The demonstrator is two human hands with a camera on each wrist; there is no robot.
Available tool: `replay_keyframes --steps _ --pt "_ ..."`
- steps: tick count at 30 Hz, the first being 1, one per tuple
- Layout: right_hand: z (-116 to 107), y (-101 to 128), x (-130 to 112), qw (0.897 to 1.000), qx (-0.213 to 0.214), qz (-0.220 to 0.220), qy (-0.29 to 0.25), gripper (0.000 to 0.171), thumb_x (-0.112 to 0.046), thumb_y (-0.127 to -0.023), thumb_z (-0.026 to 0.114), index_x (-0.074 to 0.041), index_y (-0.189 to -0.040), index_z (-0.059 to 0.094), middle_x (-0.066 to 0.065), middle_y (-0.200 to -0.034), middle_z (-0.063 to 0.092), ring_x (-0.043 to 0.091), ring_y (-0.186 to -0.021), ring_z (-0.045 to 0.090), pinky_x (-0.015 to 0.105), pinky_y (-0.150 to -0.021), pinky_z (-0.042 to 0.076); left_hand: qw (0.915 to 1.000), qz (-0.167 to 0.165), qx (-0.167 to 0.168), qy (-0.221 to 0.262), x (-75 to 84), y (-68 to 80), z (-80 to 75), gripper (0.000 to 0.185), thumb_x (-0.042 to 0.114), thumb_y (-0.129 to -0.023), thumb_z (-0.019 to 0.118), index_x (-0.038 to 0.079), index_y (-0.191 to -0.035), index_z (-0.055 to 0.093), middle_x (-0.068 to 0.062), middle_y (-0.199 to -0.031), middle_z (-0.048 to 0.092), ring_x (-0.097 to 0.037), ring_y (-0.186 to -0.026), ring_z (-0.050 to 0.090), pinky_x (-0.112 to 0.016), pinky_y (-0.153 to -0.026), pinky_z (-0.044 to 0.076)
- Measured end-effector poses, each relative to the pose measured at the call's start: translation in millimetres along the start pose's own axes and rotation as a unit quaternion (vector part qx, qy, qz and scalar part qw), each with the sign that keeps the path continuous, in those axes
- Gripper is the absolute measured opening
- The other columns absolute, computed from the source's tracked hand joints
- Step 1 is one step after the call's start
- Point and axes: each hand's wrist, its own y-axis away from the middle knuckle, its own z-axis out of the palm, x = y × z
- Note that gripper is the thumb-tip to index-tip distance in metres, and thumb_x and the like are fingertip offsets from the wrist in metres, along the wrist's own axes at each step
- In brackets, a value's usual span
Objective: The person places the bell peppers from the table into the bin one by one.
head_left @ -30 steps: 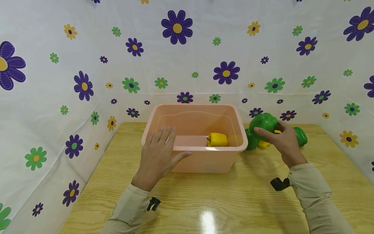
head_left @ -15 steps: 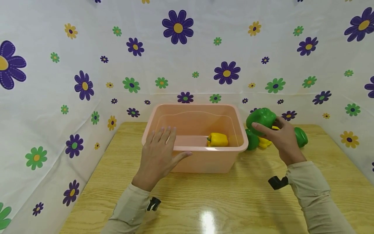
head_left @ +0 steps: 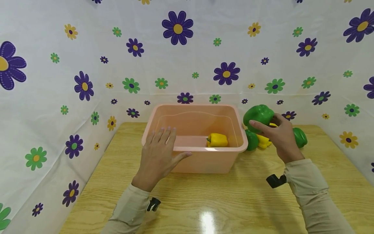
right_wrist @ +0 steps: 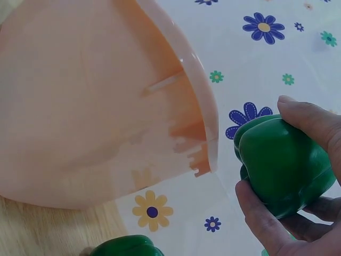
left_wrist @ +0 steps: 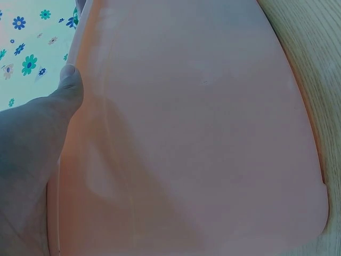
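I see the green bell pepper (head_left: 258, 117) lifted off the table, just right of the pink plastic bin (head_left: 187, 164) and about level with its rim. My right hand (head_left: 281, 138) grips it, fingers and thumb curled round its sides. Below it, 2 more green peppers (head_left: 301, 136) and a yellow one (head_left: 264, 142) lie on the wooden table (head_left: 233, 201). Inside the bin rests 1 yellow bell pepper (head_left: 217, 140). My left hand (head_left: 157, 157) lies with fingers spread on the bin's near left rim, thumb against the wall.
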Motion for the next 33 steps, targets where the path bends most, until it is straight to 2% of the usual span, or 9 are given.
replay_keyframes --steps 7,16,23,30,33 --pt "3 1 -7 1.000 -0.003 -0.011 -0.023 0.079 -0.041 -0.089 0.078 -0.006 -0.151 0.042 0.008 -0.131 0.050 0.020 -0.109 0.056 0.018 -0.081 0.056 0.9998 0.007 0.020 0.004 0.0 0.2 0.3 0.097 0.077 -0.091 0.047 0.001 -0.150 0.047 -0.019 -0.147 0.053 -0.039 -0.138 0.047 -0.057 -0.116 0.032" --pt "7 3 -12 0.999 -0.008 -0.017 -0.038 0.078 -0.039 -0.089 0.079 -0.005 -0.150 0.043 0.007 -0.130 0.050 0.020 -0.109 0.056 0.020 -0.081 0.057 1.0000 0.001 0.006 0.005 0.1 0.4 0.3 0.098 0.079 -0.092 0.044 0.001 -0.152 0.044 -0.019 -0.149 0.051 -0.038 -0.140 0.045 -0.057 -0.118 0.029" --pt "11 4 -13 0.999 -0.013 -0.018 -0.041 0.078 -0.038 -0.089 0.079 -0.004 -0.149 0.043 0.008 -0.128 0.051 0.020 -0.108 0.055 0.022 -0.082 0.058 0.9999 0.003 0.011 0.006 -0.6 0.8 0.6 0.097 0.078 -0.092 0.045 0.001 -0.151 0.045 -0.019 -0.148 0.052 -0.038 -0.139 0.046 -0.057 -0.117 0.029" --pt "16 6 -15 0.998 -0.027 -0.023 -0.059 0.075 -0.034 -0.089 0.080 -0.004 -0.148 0.044 0.009 -0.126 0.051 0.021 -0.106 0.058 0.026 -0.084 0.058 0.9999 0.004 0.008 0.003 -0.8 1.0 0.5 0.101 0.082 -0.092 0.033 0.001 -0.151 0.045 -0.019 -0.149 0.052 -0.038 -0.139 0.046 -0.056 -0.117 0.030" --pt "17 7 -16 0.997 -0.030 -0.025 -0.065 0.074 -0.033 -0.089 0.080 -0.004 -0.148 0.044 0.009 -0.127 0.051 0.021 -0.107 0.058 0.027 -0.084 0.059 1.0000 0.004 0.008 0.003 -0.9 0.7 0.6 0.100 0.081 -0.092 0.038 0.001 -0.151 0.045 -0.019 -0.149 0.052 -0.038 -0.139 0.046 -0.056 -0.117 0.030"
